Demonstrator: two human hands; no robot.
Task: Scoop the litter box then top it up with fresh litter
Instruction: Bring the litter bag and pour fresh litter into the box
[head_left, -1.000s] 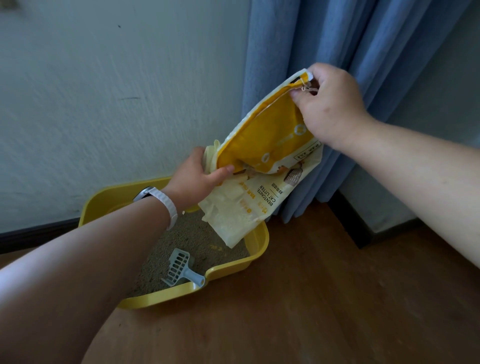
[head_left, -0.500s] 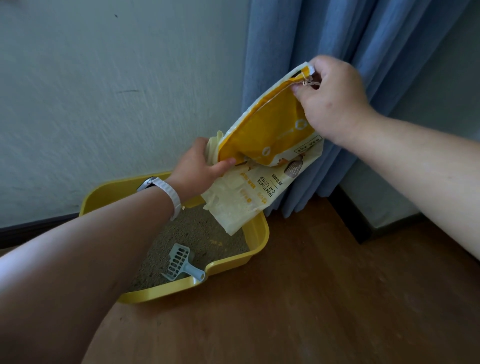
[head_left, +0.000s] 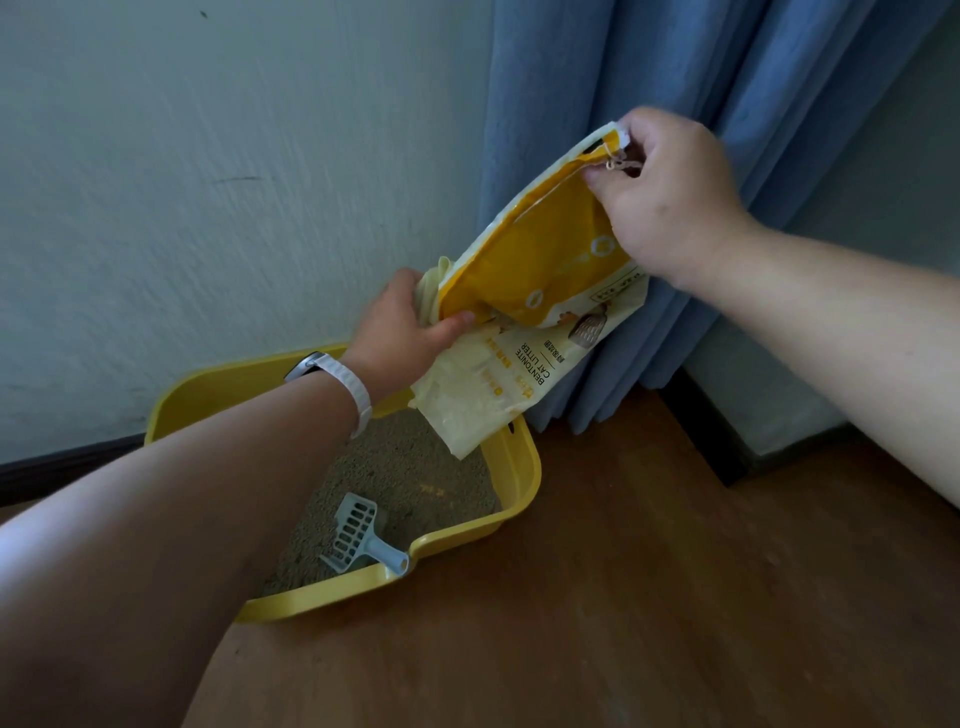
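A yellow and cream cat litter bag (head_left: 530, 291) hangs upside down, tilted over the far right corner of the yellow litter box (head_left: 519, 467). My right hand (head_left: 670, 197) grips the bag's raised bottom corner. My left hand (head_left: 405, 332) grips the bag's left edge lower down, thumb on its front. The bag's limp lower end droops into the box, above grey-brown litter (head_left: 405, 467). A pale blue slotted scoop (head_left: 358, 535) lies on the litter, its handle resting on the box's front rim. No litter shows falling from the bag.
The box stands on a wooden floor (head_left: 649, 597) against a white wall (head_left: 234, 182). A blue curtain (head_left: 675, 67) hangs right behind the bag. A dark skirting board (head_left: 701, 431) runs along the wall at the right.
The bag and both hands have risen slightly and shifted a little to the right. The scoop has stayed put.
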